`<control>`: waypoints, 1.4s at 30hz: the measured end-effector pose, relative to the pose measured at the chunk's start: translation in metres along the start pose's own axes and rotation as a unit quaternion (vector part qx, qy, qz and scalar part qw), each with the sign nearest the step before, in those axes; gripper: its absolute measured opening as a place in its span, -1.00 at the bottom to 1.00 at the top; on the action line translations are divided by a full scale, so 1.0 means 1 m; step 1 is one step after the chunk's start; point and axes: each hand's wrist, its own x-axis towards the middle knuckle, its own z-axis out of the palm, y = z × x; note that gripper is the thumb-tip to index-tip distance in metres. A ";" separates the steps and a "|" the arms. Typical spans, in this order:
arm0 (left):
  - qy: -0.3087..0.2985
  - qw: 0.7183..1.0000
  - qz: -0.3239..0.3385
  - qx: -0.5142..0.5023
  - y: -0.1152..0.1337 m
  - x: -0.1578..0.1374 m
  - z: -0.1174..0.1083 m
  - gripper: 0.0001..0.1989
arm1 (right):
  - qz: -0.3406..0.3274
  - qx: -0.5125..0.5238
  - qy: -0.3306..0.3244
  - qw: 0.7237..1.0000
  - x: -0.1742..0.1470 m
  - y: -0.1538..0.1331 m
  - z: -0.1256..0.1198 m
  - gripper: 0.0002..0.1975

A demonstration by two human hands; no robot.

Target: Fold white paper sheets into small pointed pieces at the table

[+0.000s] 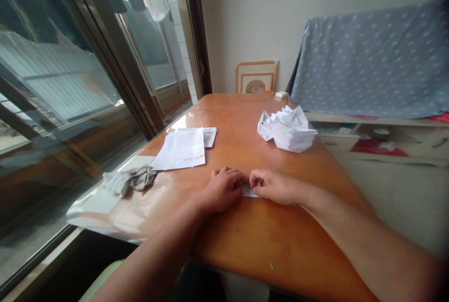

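A small piece of folded paper [249, 192] lies low on the brown table between my hands, mostly covered by them. My left hand [226, 189] rests over its left part, the fingers bent and closed on it. From the other side my right hand [275, 186] has its fingers curled in, with thumb and forefinger on the paper's right edge. Beyond the right hand stands a stack of folded white paper pieces [294, 133] with pointed tips. Printed paper sheets [182, 150] lie flat to the left, past the left hand.
A crumpled grey cloth [142, 178] lies on the table's [235, 119] left side. Glass sliding doors [105, 49] run along the left. Picture frames [257, 77] lean on the back wall, near a small white box [281, 94]. A dotted blue-grey cloth [368, 63] hangs over something above a low cabinet [414, 145].
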 end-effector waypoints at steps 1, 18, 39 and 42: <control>0.001 1.000 -0.005 -0.002 0.001 0.000 0.000 -0.68 | -0.011 -0.013 0.011 1.000 0.000 0.001 0.000 -0.87; 0.121 0.985 -0.119 -0.029 0.008 -0.026 -0.013 -0.88 | -0.099 -0.151 0.000 0.984 -0.001 -0.004 -0.004 -0.79; -0.194 0.917 -0.341 -0.077 0.051 0.018 -0.028 -0.81 | -0.045 -0.075 -0.011 0.996 -0.008 -0.013 -0.010 -0.84; -0.205 0.916 -0.337 -0.078 0.049 0.022 -0.027 -0.80 | -0.046 -0.072 -0.007 0.996 -0.008 -0.013 -0.009 -0.83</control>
